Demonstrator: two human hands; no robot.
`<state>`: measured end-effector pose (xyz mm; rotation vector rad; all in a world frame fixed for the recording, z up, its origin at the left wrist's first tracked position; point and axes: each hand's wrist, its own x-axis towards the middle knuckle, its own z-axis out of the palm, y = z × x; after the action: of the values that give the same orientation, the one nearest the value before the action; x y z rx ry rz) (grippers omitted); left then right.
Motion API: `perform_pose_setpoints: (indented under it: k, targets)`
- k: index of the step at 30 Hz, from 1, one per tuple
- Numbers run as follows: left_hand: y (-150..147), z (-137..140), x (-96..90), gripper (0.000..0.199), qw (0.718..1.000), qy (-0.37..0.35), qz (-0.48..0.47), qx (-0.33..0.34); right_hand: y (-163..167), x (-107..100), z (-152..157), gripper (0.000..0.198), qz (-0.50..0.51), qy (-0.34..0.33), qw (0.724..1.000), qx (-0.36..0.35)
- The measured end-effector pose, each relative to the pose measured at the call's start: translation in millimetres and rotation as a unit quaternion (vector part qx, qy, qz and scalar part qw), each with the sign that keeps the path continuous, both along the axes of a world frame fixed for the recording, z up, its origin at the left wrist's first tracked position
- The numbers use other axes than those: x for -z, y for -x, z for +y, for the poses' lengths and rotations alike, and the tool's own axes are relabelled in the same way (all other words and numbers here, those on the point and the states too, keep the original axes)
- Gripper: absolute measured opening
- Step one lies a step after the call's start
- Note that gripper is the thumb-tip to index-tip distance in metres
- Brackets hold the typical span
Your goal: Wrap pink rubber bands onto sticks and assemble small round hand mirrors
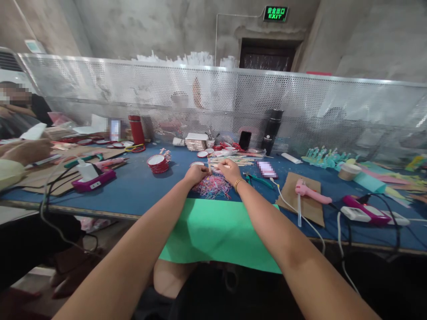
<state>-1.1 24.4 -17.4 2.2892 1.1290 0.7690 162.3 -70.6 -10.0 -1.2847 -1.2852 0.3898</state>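
Note:
Over a pile of tangled pink, blue and purple cords [213, 186], both my hands work close together. My left hand [196, 173] is closed in a pinch at a thin upright wooden stick [209, 164]. Just to its right, the fingers of my right hand [230, 170] are pinched together; what they hold is too small to make out. A gold bracelet circles my right wrist. Flat wooden sticks [243, 160] and red-rimmed round pieces [202, 154] lie behind the hands. A green sheet [216, 231] hangs over the table edge and my lap.
A stack of red-rimmed discs [158, 164] stands left. To the right are green-handled pliers [262, 181], a phone [267, 169], a pink glue gun [312, 192] on cardboard, and a power strip [365, 211] with cables. A perforated metal screen [213, 98] runs behind. Another person's hand [26, 151] is at left.

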Motion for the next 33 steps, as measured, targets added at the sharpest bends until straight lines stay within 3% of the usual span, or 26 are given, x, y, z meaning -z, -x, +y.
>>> perform_pose_setpoints:
  k: [17,33]
  targets:
    - [0.1,3.3,1.6,0.032,1.000,-0.006,-0.001,0.010,-0.9,3.0,3.3,0.018,-0.035,-0.012,0.999,-0.015]
    - [0.7,-0.9,-1.2,0.034,1.000,-0.004,0.006,0.002,-1.6,4.3,5.3,0.018,-0.007,-0.016,1.000,-0.004]
